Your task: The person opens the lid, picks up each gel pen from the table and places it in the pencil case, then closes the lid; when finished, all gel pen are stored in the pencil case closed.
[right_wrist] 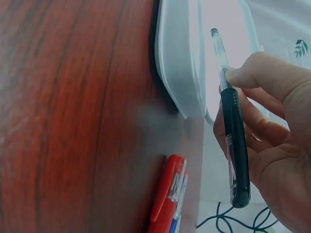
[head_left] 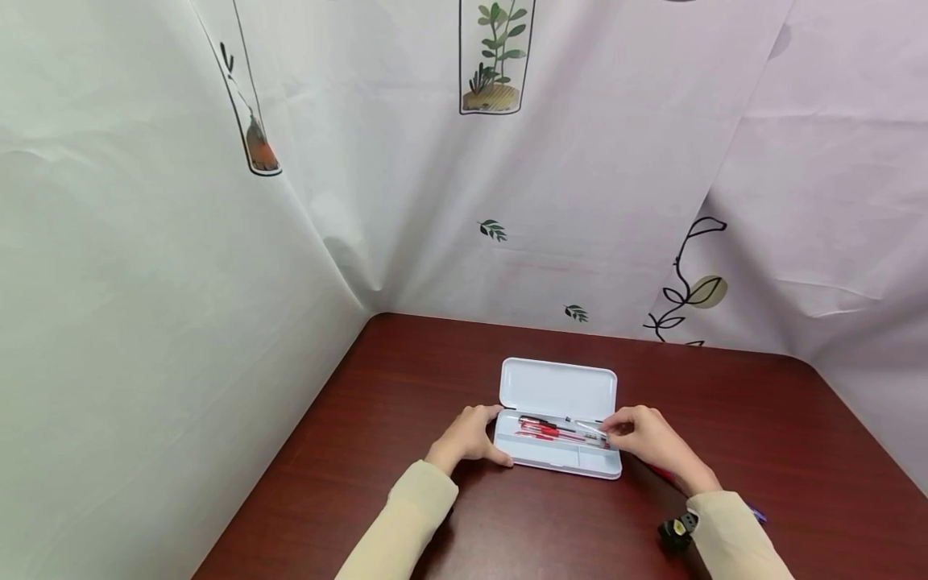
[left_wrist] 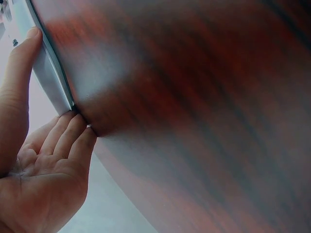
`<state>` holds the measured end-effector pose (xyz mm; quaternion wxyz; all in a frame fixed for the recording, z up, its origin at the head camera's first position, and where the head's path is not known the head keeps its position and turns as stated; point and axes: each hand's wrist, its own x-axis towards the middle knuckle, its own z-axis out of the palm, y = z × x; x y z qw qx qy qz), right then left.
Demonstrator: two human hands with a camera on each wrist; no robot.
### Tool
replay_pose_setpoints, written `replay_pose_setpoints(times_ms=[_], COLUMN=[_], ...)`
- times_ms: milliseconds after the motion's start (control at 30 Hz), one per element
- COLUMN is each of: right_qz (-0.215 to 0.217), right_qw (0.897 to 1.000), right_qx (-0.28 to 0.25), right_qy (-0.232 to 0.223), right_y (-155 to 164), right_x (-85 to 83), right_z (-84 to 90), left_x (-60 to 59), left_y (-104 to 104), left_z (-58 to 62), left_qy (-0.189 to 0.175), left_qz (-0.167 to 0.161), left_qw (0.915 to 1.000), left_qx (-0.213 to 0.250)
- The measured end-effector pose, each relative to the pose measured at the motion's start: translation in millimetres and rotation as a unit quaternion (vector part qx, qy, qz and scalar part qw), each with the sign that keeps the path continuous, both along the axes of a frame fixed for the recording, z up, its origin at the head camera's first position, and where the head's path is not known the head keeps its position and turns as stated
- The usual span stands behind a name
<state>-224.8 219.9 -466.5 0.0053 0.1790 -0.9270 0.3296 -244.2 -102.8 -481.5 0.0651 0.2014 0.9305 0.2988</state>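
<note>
A white pencil case (head_left: 536, 456) lies on the table with its lid (head_left: 558, 387) raised at the back. Several pens (head_left: 547, 431) with red and black parts lie in its long rear compartment. My left hand (head_left: 467, 437) grips the case's left end, thumb at the front edge and fingers at the back corner. Over the right end of the case, my right hand (head_left: 648, 439) pinches a black-capped gel pen (right_wrist: 234, 131) by its clear barrel, between thumb and fingers. The cap end of this pen points away from the case.
A red-capped pen (right_wrist: 164, 199) lies on the brown table (head_left: 551, 524) to the right of the case, with a blue pen (right_wrist: 179, 204) beside it. Behind the table hangs a white patterned cloth (head_left: 406, 177), and it runs along the left side too.
</note>
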Motion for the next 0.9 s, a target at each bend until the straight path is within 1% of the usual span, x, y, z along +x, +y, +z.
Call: replay_pose_setpoints(times_ms=[300,500,733,900], right_qz=[0.023,0.034,0.061,0.073], right_qw=[1.0,0.999,0.998,0.997], right_qx=[0.009,0.002,-0.004,-0.006], right_qy=[-0.003,0.001,0.025,0.03], right_y=[-12.4,-21.4,-29.3,-35.8], right_x=[-5.2,-9.2,-12.6,-14.8], right_z=[1.7,1.1,-2.1,-2.4], left_x=[-1.8,-1.0,0.1,0.6], left_y=[-0.5,0.1,0.6,0.0], left_z=[-2.1,-1.8,0.4,2.1], left_qy=[-0.001,0.0,-0.001,0.001], left_qz=[0.002,0.002,0.002,0.001], left_qw=[1.0,1.0,1.0,1.0], left_qx=[-0.002,-0.004,-0.005,-0.005])
